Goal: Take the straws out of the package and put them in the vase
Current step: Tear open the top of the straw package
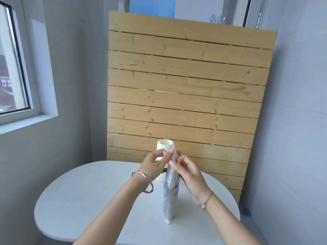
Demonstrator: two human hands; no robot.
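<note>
The straw package [170, 195], a tall white pouch, stands upright on its bottom edge on the round white table [85, 195], its long axis near vertical and its top edge directly between the fingertips of both hands. The ribbed white vase [165, 147] stands just behind it, mouth up, partly hidden by the left hand [155, 165]. That hand pinches the pouch's top from the left and the right hand [187, 171] pinches it from the right, each equally near, wrists raised, seemingly set to pull the mouth apart; no straws show yet.
</note>
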